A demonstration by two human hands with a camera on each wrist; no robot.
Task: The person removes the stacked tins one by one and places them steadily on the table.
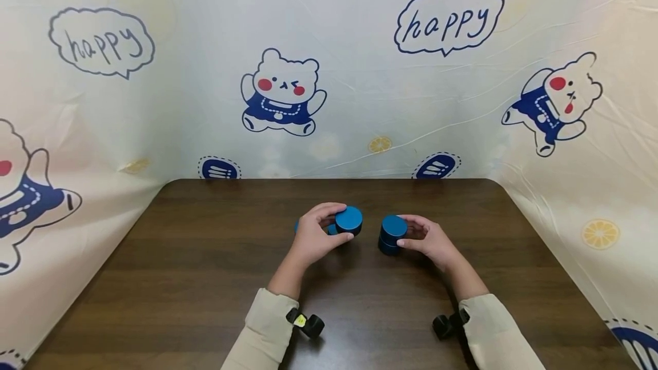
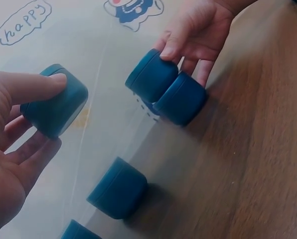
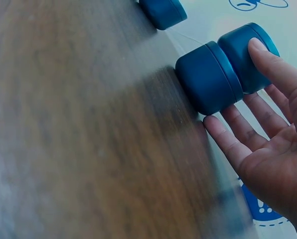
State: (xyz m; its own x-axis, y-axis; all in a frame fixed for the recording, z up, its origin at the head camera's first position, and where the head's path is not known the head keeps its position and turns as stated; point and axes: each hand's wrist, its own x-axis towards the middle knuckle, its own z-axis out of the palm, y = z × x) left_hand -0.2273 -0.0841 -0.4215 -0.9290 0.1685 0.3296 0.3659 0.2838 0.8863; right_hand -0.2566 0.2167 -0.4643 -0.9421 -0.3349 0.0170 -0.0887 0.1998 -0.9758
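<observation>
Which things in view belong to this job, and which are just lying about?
Likely the job:
raised tin, in the left hand
upper tin, in the right hand
lower tin, beneath it
single tin, on the table
cut-off tin, low in the left wrist view

Just surroundings or worn:
table
backdrop
wrist cameras

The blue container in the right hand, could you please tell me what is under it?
Under the held container is a second blue container, on the table. The lower one's top is covered and cannot be seen.
</observation>
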